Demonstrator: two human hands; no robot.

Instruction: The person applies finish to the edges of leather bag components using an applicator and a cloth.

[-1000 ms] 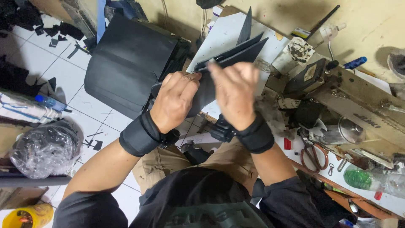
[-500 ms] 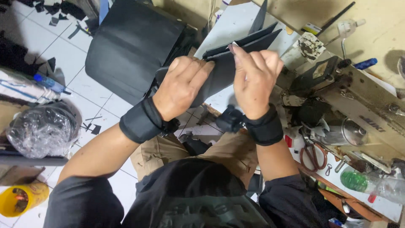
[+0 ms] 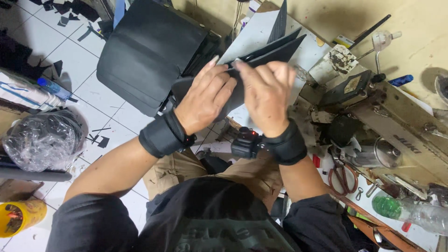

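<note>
Folded black leather piece (image 3: 261,58) being held up over lap, in front of white board (image 3: 254,35). Left hand (image 3: 205,98) gripping its lower edge, fingers curled tight. Right hand (image 3: 266,91) pinching top edge, fingertips closed on it. Both wrists wearing black bands. Large black leather sheet (image 3: 144,53) lying just beyond, over white tiled floor (image 3: 70,60) littered with dark scraps. Cluttered workbench (image 3: 420,233) sitting to right: scissors with red handles (image 3: 343,175), green plastic bottle (image 3: 396,207), blue marker (image 3: 401,80). Clear plastic bag (image 3: 42,140), yellow cup (image 3: 21,217) lying left.
</note>
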